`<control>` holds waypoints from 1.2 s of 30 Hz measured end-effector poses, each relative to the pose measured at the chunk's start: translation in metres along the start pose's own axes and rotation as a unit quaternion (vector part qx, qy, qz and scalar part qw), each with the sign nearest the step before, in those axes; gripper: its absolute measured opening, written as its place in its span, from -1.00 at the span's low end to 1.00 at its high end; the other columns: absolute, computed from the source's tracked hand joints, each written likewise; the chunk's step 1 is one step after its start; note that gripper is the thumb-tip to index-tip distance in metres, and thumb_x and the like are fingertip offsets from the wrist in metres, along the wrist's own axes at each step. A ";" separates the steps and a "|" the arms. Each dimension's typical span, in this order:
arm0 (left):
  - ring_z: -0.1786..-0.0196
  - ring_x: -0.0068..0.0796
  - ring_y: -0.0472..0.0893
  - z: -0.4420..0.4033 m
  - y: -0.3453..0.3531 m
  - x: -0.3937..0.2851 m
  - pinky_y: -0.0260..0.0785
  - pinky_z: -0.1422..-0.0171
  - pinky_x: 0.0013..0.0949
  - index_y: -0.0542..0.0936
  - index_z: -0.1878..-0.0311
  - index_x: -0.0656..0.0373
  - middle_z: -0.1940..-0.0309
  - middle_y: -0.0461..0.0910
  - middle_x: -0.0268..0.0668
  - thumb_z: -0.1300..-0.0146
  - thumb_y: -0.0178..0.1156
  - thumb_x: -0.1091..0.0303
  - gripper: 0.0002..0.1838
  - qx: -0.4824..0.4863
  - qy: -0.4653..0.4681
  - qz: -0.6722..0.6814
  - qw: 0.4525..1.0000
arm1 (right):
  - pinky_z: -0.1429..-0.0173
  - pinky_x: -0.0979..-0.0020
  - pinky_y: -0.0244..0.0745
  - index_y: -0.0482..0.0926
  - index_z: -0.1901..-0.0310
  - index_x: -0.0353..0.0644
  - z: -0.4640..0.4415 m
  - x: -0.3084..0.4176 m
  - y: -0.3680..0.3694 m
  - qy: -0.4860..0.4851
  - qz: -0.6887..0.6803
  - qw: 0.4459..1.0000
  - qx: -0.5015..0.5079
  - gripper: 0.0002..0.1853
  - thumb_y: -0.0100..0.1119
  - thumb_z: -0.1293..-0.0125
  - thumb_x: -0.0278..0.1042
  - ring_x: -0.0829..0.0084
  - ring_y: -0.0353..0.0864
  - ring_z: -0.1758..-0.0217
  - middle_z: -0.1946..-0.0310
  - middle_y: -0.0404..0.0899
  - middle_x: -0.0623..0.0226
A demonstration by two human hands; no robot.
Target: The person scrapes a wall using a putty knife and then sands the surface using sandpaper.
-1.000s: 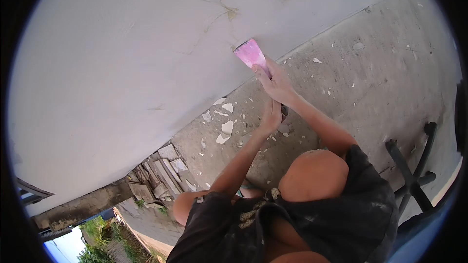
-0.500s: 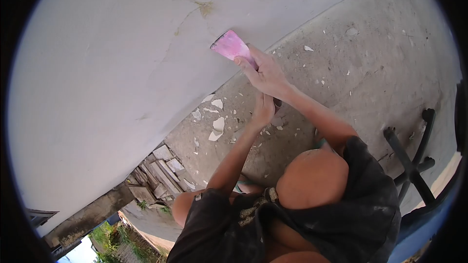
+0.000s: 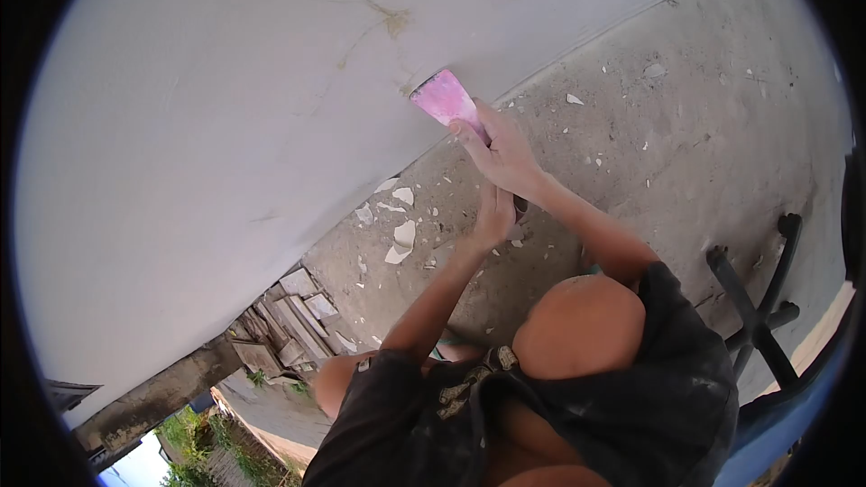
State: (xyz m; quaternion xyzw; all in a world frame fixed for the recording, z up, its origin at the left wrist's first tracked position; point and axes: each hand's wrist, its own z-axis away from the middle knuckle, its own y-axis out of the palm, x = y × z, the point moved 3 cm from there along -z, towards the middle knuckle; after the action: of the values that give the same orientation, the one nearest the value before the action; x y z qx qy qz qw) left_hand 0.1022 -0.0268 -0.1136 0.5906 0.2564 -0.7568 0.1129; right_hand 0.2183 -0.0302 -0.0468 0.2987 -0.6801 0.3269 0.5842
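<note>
Scraper [image 3: 444, 99] with pink blade tilted at the pale wall [image 3: 225, 108], right hand [image 3: 505, 151] closed round its handle, thumb near the blade, left hand [image 3: 495, 216] by the handle's dark end, finger closure unclear, white flakes [image 3: 402, 239] on the floor [image 3: 631, 126].

Illumination: diffuse daylight, moderate. The wall [image 3: 207, 126] reads evenly pale, without glare; the outdoor strip [image 3: 135, 467] at lower left is brightest. Shadows: soft. Fisheye distortion curves the periphery; black vignetting masks the corners. Fine floor [image 3: 622, 144] texture appears soft.
</note>
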 end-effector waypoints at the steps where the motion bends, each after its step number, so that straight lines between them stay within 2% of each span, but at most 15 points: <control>1: 0.31 -0.39 0.48 0.000 0.002 -0.003 0.34 0.24 -0.30 0.43 0.00 0.35 0.33 0.48 -0.20 -0.52 -0.30 0.22 -0.60 -0.009 0.003 0.022 1.000 | 0.45 0.39 0.28 0.51 0.06 -0.24 0.004 0.000 0.000 -0.012 0.010 1.000 -0.015 -0.70 0.10 -0.40 -0.16 0.52 0.30 0.58 0.63 0.36 0.29; 3: 0.32 -0.38 0.49 0.010 0.006 -0.009 0.35 0.24 -0.31 0.40 -0.11 0.39 0.33 0.46 -0.22 -0.53 -0.25 0.25 -0.61 -0.023 -0.006 0.066 0.998 | 0.46 0.38 0.28 0.50 0.11 -0.24 0.008 0.003 0.000 -0.016 0.013 1.000 -0.020 -0.72 0.10 -0.40 -0.15 0.50 0.30 0.59 0.64 0.36 0.28; 4: 0.31 -0.38 0.48 0.010 0.001 -0.009 0.35 0.23 -0.31 0.40 -0.09 0.38 0.31 0.46 -0.21 -0.53 -0.26 0.25 -0.62 -0.069 0.107 -0.084 0.988 | 0.47 0.37 0.28 0.49 0.14 -0.24 0.003 0.016 -0.002 -0.010 0.010 1.000 -0.008 -0.72 0.11 -0.40 -0.15 0.48 0.32 0.60 0.64 0.37 0.27; 5: 0.31 -0.37 0.47 0.005 -0.004 -0.008 0.35 0.21 -0.30 0.40 -0.07 0.37 0.29 0.46 -0.19 -0.53 -0.26 0.24 -0.62 -0.111 0.225 -0.227 0.941 | 0.47 0.35 0.28 0.48 0.17 -0.23 -0.004 0.024 -0.005 -0.009 0.013 1.000 0.001 -0.72 0.11 -0.39 -0.14 0.46 0.33 0.61 0.64 0.39 0.26; 6: 0.36 -0.40 0.45 -0.002 -0.022 -0.014 0.34 0.26 -0.31 0.41 -0.02 0.35 0.34 0.45 -0.21 -0.53 -0.27 0.23 -0.63 -0.050 0.039 -0.125 0.990 | 0.48 0.33 0.29 0.47 0.20 -0.23 -0.011 0.033 -0.002 -0.022 -0.014 1.000 -0.003 -0.71 0.11 -0.39 -0.12 0.40 0.38 0.61 0.64 0.40 0.25; 8: 0.58 -0.53 0.36 -0.007 -0.022 -0.006 0.24 0.46 -0.37 0.42 0.11 0.31 0.58 0.39 -0.36 -0.53 -0.28 0.16 -0.61 -0.111 0.088 -0.083 0.986 | 0.48 0.28 0.31 0.46 0.21 -0.22 -0.016 0.043 0.002 -0.024 -0.029 0.999 -0.012 -0.69 0.11 -0.38 -0.09 0.29 0.46 0.60 0.63 0.44 0.22; 10: 0.37 -0.51 0.44 -0.004 -0.017 -0.019 0.30 0.33 -0.38 0.40 -0.06 0.31 0.33 0.45 -0.28 -0.54 -0.31 0.09 -0.54 0.024 -0.028 0.023 0.999 | 0.46 0.22 0.33 0.47 0.17 -0.21 -0.005 0.032 -0.002 -0.036 -0.010 0.999 -0.028 -0.69 0.12 -0.37 -0.10 0.19 0.50 0.58 0.63 0.45 0.17; 12: 0.30 -0.53 0.47 -0.001 0.006 -0.015 0.34 0.25 -0.41 0.34 -0.23 0.32 0.27 0.50 -0.30 -0.54 -0.31 0.07 -0.49 -0.043 0.032 0.044 0.998 | 0.45 0.20 0.32 0.47 0.14 -0.22 0.004 0.007 -0.005 -0.018 0.002 0.999 -0.037 -0.70 0.10 -0.38 -0.11 0.17 0.47 0.59 0.61 0.44 0.14; 13: 0.26 -0.48 0.49 0.006 0.004 0.003 0.35 0.19 -0.38 0.37 -0.19 0.34 0.23 0.52 -0.28 -0.53 -0.29 0.12 -0.52 0.008 -0.087 0.127 0.988 | 0.42 0.15 0.35 0.46 0.11 -0.25 0.006 -0.002 -0.001 -0.005 0.037 0.999 -0.034 -0.68 0.08 -0.39 -0.11 0.09 0.52 0.54 0.59 0.48 0.08; 17: 0.30 -0.49 0.48 0.008 0.022 0.004 0.34 0.25 -0.36 0.45 -0.04 0.35 0.33 0.51 -0.29 -0.52 -0.28 0.15 -0.55 0.034 -0.074 0.101 0.992 | 0.37 0.12 0.38 0.45 0.08 -0.27 0.013 0.009 -0.022 0.038 0.049 0.998 -0.002 -0.65 0.04 -0.40 -0.08 0.02 0.56 0.47 0.54 0.51 0.02; 21: 0.32 -0.50 0.48 0.009 0.019 0.023 0.33 0.28 -0.36 0.47 0.07 0.35 0.42 0.50 -0.28 -0.53 -0.28 0.15 -0.56 0.029 -0.080 0.041 0.996 | 0.42 0.19 0.32 0.44 0.15 -0.25 0.017 0.003 -0.015 0.007 0.017 0.999 -0.029 -0.67 0.07 -0.41 -0.08 0.17 0.43 0.57 0.60 0.41 0.10; 24: 0.32 -0.45 0.49 0.005 0.019 -0.015 0.34 0.24 -0.32 0.48 0.10 0.37 0.46 0.49 -0.28 -0.54 -0.30 0.14 -0.53 -0.007 -0.127 0.141 0.982 | 0.41 0.19 0.33 0.44 0.14 -0.25 0.008 0.010 -0.019 0.010 0.012 1.000 -0.011 -0.65 0.06 -0.41 -0.06 0.16 0.44 0.55 0.59 0.43 0.09; 28: 0.29 -0.36 0.49 0.002 0.017 -0.005 0.36 0.16 -0.27 0.45 0.02 0.39 0.40 0.49 -0.26 -0.55 -0.31 0.13 -0.52 0.016 -0.069 0.110 0.991 | 0.40 0.20 0.34 0.45 0.08 -0.25 0.010 -0.001 -0.014 0.025 0.042 0.999 0.009 -0.64 0.06 -0.41 -0.06 0.16 0.46 0.53 0.57 0.44 0.09; 32: 0.20 -0.33 0.49 0.006 0.020 0.063 0.36 0.04 -0.26 0.38 -0.13 0.40 0.25 0.51 -0.19 -0.55 -0.31 0.14 -0.53 0.015 -0.056 0.113 0.992 | 0.39 0.20 0.36 0.45 0.03 -0.25 0.012 -0.006 -0.010 0.015 0.015 1.000 -0.002 -0.63 0.07 -0.41 -0.06 0.16 0.47 0.52 0.55 0.47 0.10; 36: 0.14 -0.33 0.48 0.008 0.007 0.016 0.34 -0.02 -0.27 0.35 -0.18 0.39 0.15 0.50 -0.12 -0.54 -0.28 0.19 -0.56 0.013 -0.087 0.042 0.995 | 0.39 0.24 0.36 0.48 0.04 -0.25 0.014 -0.015 0.000 0.033 0.041 0.999 -0.004 -0.64 0.09 -0.40 -0.09 0.24 0.48 0.51 0.53 0.49 0.12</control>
State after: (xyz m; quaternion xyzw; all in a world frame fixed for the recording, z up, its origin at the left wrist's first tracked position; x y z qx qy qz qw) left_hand 0.0942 -0.0346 -0.1294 0.5338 0.2106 -0.8034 0.1590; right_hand 0.2124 -0.0406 -0.0633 0.2571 -0.6732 0.3575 0.5941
